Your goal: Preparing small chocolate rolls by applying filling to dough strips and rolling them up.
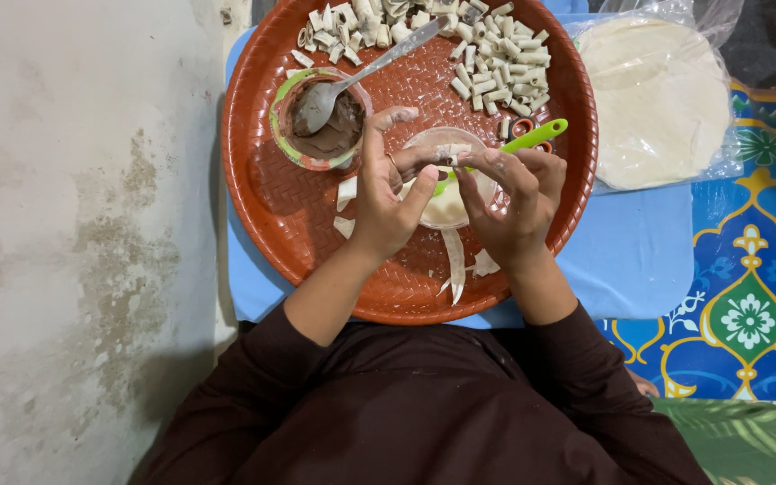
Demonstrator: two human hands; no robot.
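Pale, thin dough is the material in hand: a small strip of dough (449, 153) is pinched between the fingertips of both hands, held just above the middle of a round, reddish-brown woven-pattern tray (271, 193). The left hand (386, 193) closes thumb and forefinger on one end of the strip; the right hand (515, 202) pinches the other end with its fingertips, so both hands grasp the same piece. Beneath them lies a cut round of the same dough (446, 207), with trimmed scraps (454, 260) trailing toward the tray's near edge. A green-handled cutter (536, 136) rests on the tray just beyond the right hand. To the left stands a small cup of brown paste (330, 135) with a metal spoon (379, 67) resting in it. Many finished little rolls (496, 67) are heaped along the far side of the tray. A stack of flat dough sheets in clear plastic (657, 99) lies to the right. The strip looks light, soft, limp and easily torn, likely slightly tacky; it seems best held gently at its ends or edges with fingertips, never squeezed in the middle.
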